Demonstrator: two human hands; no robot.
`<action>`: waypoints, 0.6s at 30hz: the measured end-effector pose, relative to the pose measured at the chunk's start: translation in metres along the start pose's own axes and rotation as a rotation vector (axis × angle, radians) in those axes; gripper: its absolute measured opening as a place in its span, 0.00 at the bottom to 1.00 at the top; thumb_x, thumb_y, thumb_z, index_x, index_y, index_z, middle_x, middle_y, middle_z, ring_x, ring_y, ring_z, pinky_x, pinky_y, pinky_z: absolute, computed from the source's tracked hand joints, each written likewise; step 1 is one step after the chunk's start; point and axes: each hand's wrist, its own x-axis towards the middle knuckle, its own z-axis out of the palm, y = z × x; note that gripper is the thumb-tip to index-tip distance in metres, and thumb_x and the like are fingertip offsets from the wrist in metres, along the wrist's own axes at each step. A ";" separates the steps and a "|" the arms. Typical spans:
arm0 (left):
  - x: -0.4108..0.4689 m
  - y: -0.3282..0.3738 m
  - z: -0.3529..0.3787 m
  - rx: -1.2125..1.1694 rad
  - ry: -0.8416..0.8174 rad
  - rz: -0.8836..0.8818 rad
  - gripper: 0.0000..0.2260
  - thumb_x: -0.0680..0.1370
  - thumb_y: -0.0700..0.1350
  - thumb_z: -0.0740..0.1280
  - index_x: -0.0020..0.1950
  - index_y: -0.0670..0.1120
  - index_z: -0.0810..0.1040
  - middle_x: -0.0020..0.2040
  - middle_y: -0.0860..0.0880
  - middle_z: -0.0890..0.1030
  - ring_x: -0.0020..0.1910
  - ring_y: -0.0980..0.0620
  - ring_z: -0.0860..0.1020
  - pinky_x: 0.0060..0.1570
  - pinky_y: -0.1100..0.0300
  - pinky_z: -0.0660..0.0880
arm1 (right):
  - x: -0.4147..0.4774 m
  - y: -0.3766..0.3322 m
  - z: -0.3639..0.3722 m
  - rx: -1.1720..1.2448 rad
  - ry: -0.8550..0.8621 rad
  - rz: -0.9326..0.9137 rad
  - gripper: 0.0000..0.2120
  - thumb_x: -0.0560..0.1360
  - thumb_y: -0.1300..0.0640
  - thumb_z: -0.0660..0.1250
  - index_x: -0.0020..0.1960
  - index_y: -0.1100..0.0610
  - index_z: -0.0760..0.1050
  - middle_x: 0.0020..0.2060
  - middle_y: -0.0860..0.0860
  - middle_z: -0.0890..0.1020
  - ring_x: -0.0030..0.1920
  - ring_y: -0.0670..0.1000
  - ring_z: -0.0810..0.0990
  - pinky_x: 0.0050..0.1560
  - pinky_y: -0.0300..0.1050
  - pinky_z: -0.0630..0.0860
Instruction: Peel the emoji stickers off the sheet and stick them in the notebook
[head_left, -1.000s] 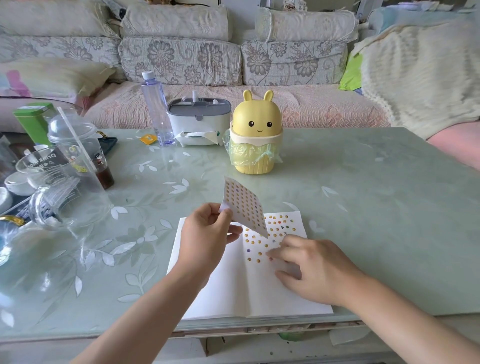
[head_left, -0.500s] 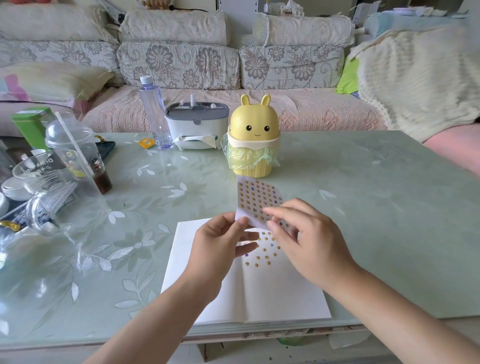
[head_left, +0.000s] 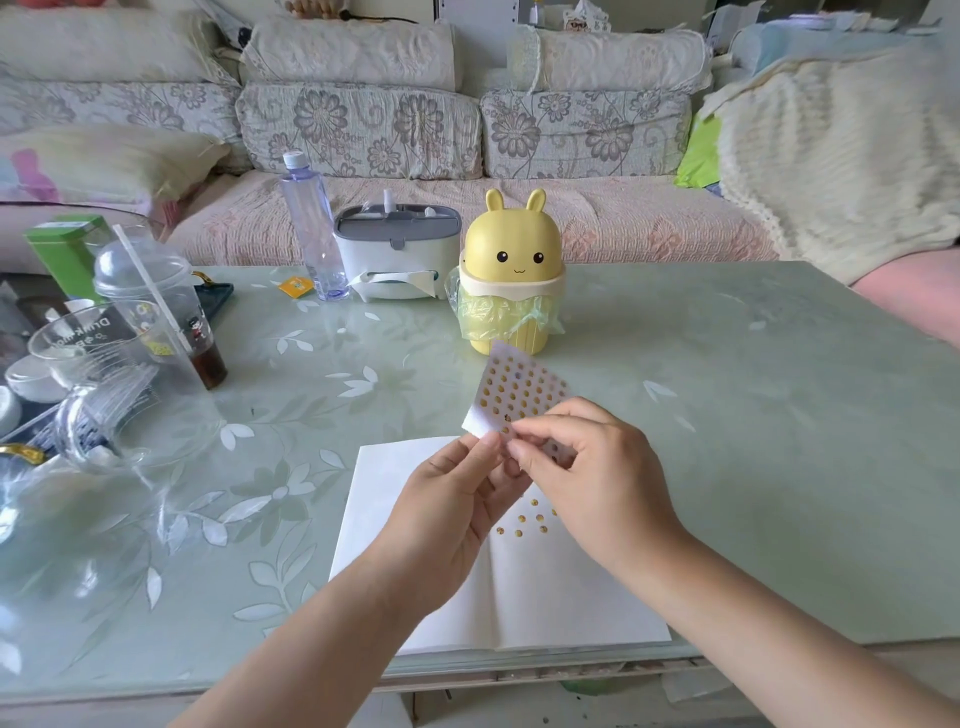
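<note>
An open white notebook lies at the table's front edge, with several small yellow emoji stickers on its right page. Above it I hold up the sticker sheet, a small white card with rows of yellow dots. My left hand pinches the sheet's lower left corner between thumb and fingers. My right hand has its thumb and forefinger pinched at the sheet's lower edge, on a sticker there. My hands hide much of the notebook's upper part.
A yellow bunny-shaped bin with a plastic liner stands behind the sheet. A tissue box and a water bottle are further back. Plastic cups and glassware crowd the left. A sofa runs behind the table.
My right hand rose from the notebook's right page to the sheet and now pinches at its lower edge. The sheet turned its face toward me. My left hand kept its hold.
</note>
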 end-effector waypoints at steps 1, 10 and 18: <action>0.000 0.001 0.000 0.006 0.001 -0.003 0.06 0.81 0.38 0.64 0.49 0.36 0.78 0.42 0.41 0.79 0.41 0.51 0.83 0.48 0.61 0.82 | 0.000 -0.001 0.000 -0.003 -0.006 -0.004 0.06 0.73 0.50 0.76 0.50 0.44 0.85 0.42 0.39 0.81 0.40 0.41 0.79 0.39 0.36 0.74; -0.001 0.004 -0.004 0.094 0.047 -0.009 0.06 0.81 0.39 0.66 0.54 0.36 0.76 0.42 0.40 0.84 0.44 0.49 0.84 0.45 0.62 0.81 | 0.003 -0.002 -0.001 -0.020 -0.018 -0.055 0.04 0.74 0.52 0.75 0.47 0.45 0.86 0.40 0.38 0.82 0.37 0.41 0.79 0.36 0.39 0.75; -0.004 0.006 -0.008 0.257 0.082 0.024 0.10 0.80 0.40 0.68 0.48 0.32 0.80 0.43 0.39 0.83 0.45 0.47 0.84 0.49 0.58 0.82 | 0.013 -0.005 -0.011 -0.145 -0.219 -0.128 0.07 0.76 0.47 0.67 0.43 0.44 0.83 0.35 0.43 0.79 0.34 0.44 0.73 0.33 0.42 0.70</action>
